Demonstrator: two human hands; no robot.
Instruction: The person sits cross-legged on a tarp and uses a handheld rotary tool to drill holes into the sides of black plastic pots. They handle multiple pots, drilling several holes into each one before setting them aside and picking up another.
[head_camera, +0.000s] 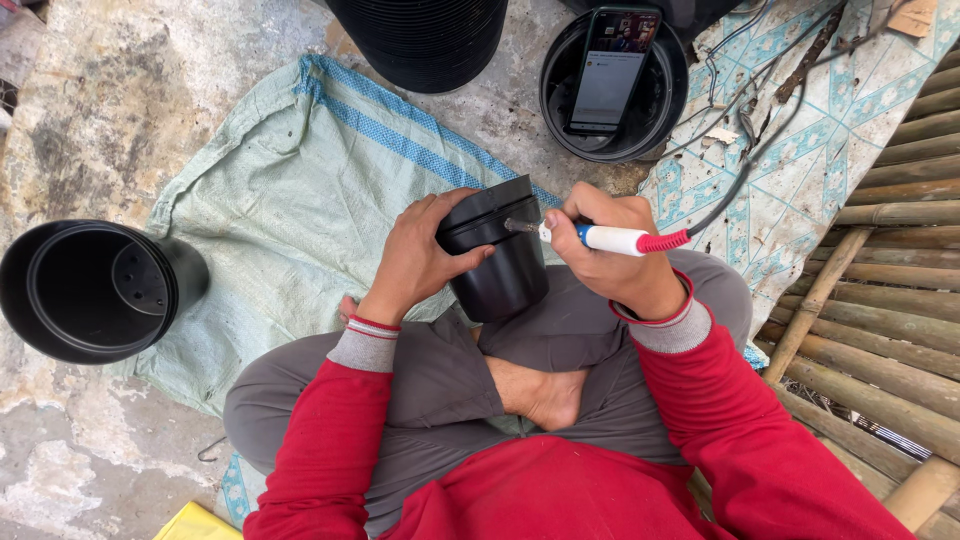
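From the head view I look down on a pale green woven plastic sack (280, 200) spread over rough concrete ground (110, 90), with a blue-and-white patterned mat (800, 110) to the right of it and a slatted bamboo platform (900, 290) along the right edge. I sit cross-legged in grey trousers (440, 380) and a red long-sleeved top (560, 490), one bare foot (545, 395) tucked between my knees.

On the left, a stack of black plastic plant pots lying on its side (95, 290) rests partly on the sack, its mouth open toward me. At the top edge stands another tall stack of black pots (420, 40), and just right of it a single black pot (660, 110) with a smartphone (610, 70) propped inside, screen lit.

In my lap, over the sack's near edge, is the small black plastic plant pot (495, 260), tipped on its side with its rim pointing up and away. My left hand (420, 255) is wrapped around its left side, fingers curled over the rim and thumb pressing the wall. My right hand (610, 255) is closed in a pen-style grip on a white, blue and red soldering iron (610, 239), whose metal tip touches the pot's wall near the rim. Its dark cable (745, 170) runs up and right across the mat.
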